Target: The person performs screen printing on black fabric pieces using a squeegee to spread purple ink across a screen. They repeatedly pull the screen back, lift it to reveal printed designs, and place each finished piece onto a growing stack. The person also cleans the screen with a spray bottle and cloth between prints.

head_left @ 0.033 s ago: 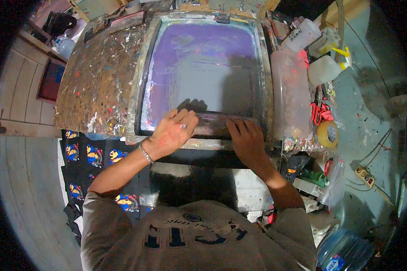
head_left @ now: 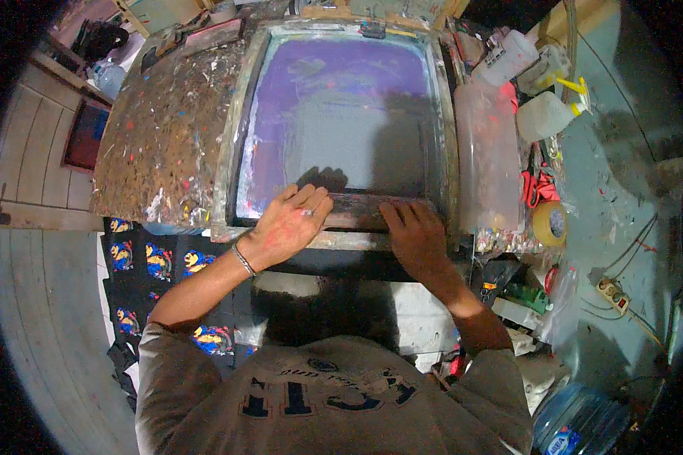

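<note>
A screen-printing frame lies on a paint-stained table, its mesh purple around a paler grey rectangle. Along the near inner edge of the frame runs a squeegee, a dark reddish-brown bar. My left hand grips its left part, fingers bent over the top; a ring and a bracelet show. My right hand grips the right part, its fingers in shadow. Both thumbs and the squeegee's blade are hidden from view.
Spray bottle, white jug, red-handled scissors and tape roll crowd the right side. Dark printed cloth hangs or lies at left below the table. A power strip and a large water bottle are at lower right.
</note>
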Tool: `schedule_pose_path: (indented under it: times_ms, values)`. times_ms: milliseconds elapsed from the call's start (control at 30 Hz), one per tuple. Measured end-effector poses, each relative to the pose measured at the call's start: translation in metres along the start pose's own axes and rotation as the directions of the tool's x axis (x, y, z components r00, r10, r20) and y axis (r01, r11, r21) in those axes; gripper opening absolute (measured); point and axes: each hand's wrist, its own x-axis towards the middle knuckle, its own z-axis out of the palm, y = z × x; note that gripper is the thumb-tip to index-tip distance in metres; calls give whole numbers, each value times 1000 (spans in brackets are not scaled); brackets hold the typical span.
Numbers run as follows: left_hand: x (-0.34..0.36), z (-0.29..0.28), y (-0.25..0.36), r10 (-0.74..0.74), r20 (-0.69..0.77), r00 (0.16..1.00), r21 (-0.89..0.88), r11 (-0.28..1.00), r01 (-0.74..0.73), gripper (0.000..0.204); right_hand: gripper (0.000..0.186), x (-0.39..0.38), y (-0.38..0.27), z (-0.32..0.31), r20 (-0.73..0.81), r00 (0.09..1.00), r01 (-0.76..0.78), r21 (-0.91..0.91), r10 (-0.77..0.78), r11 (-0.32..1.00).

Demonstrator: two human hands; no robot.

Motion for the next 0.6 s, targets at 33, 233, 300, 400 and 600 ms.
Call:
schedule_pose_path:
  times_ms: [33,233,300,400,600]
  values:
    - [2,-3,-2,-27,-14,1000,-56,998,26,21,36,9,1,-12,135,988,-77,37,71,996]
    - [92,-10,-85,-91,-158,983,-193,979,60,33,34,115,80,-24,182,966,-217,175,185,960]
    - [123,-5,-120,-121,-182,976,-58,992,112,35,33,155,112,3,141,975,-187,119,170,975]
    - [145,14,-144,-158,-182,971,46,985,169,35,29,182,129,35,115,978,-186,113,173,976]
    - [77,37,-72,-27,-242,970,-3,1000,27,26,28,74,73,36,-2,999,-42,40,42,998]
